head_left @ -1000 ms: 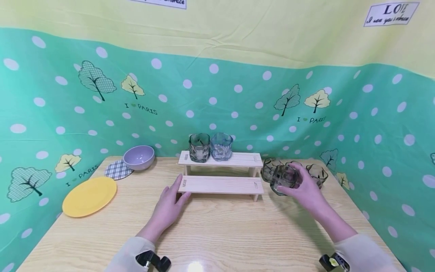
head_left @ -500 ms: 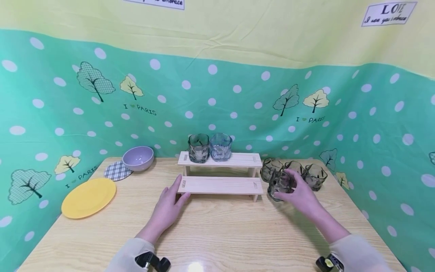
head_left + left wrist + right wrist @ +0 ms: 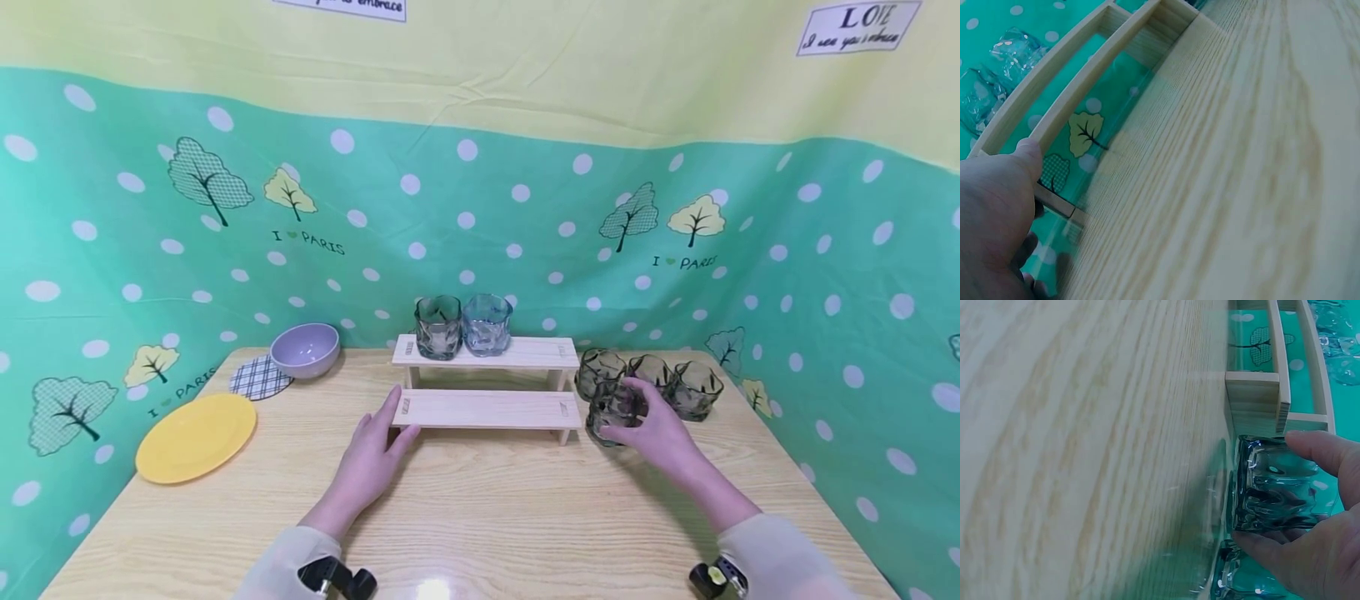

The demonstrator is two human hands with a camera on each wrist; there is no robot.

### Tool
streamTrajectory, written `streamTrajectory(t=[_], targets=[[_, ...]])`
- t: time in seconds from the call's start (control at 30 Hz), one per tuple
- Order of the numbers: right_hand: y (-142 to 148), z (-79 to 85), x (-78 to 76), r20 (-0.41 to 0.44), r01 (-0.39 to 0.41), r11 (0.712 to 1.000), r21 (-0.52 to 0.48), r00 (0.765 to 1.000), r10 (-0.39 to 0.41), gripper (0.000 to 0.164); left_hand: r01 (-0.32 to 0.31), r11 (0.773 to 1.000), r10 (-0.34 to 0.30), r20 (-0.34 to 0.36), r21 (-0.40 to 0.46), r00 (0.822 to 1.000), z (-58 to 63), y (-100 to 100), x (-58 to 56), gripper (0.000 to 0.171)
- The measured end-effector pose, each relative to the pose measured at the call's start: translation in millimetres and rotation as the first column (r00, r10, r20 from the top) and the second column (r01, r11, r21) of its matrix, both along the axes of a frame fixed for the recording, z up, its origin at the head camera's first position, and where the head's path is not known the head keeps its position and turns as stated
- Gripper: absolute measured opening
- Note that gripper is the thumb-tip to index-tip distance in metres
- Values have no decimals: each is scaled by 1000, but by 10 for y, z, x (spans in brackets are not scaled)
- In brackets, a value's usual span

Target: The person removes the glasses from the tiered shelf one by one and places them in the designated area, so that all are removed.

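My right hand [image 3: 663, 437] grips a dark grey faceted glass tumbler [image 3: 609, 414] between thumb and fingers, just right of the two-tier wooden shelf [image 3: 487, 408]. In the right wrist view, the held tumbler [image 3: 1279, 484] is close over the table, beside the shelf's end leg [image 3: 1252, 394]. My left hand [image 3: 369, 454] holds the lower tier's left end, its thumb at the front corner; in the left wrist view the other fingers lie partly hidden below. On the upper tier stand a dark grey tumbler [image 3: 438, 327] and a bluish one [image 3: 487, 325], side by side.
Behind the right hand stand three more dark tumblers, among them a right-hand one [image 3: 694, 392] and a left-hand one [image 3: 597, 371]. On the left are a yellow plate [image 3: 197, 437], a purple bowl [image 3: 305, 350] and a checked coaster [image 3: 260, 377]. Patterned cloth [image 3: 517, 225] encloses the wooden table [image 3: 480, 517].
My right hand has moved the held tumbler a little left and toward me, away from the other dark tumblers and closer to the shelf. The left hand has stayed at the shelf's end.
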State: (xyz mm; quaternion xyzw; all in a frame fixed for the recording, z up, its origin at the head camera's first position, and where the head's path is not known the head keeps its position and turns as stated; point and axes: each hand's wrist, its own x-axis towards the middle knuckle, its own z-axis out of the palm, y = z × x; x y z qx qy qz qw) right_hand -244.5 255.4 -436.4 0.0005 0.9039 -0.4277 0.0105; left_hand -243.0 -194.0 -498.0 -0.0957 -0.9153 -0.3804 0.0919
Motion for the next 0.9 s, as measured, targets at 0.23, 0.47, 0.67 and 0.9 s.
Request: streamTrajectory(t=[0.23, 0.47, 0.67, 0.9], targets=[[-11, -36, -26, 0, 1, 1000, -15, 1000, -1, 112, -4, 1000, 4, 1, -5, 1000, 0, 2, 0, 78], [-10, -77, -57, -5, 5, 999, -33, 1000, -5, 110, -3, 1000, 3, 2, 0, 1000, 5, 1, 1, 78], [-12, -105, -84, -7, 1, 1000, -27, 1000, -2, 109, -6, 1000, 6, 11, 0, 1000, 3, -4, 7, 78], [-25, -105, -94, -3, -4, 1000, -25, 1000, 4, 109, -6, 1000, 6, 14, 2, 1000, 14, 1, 5, 78]])
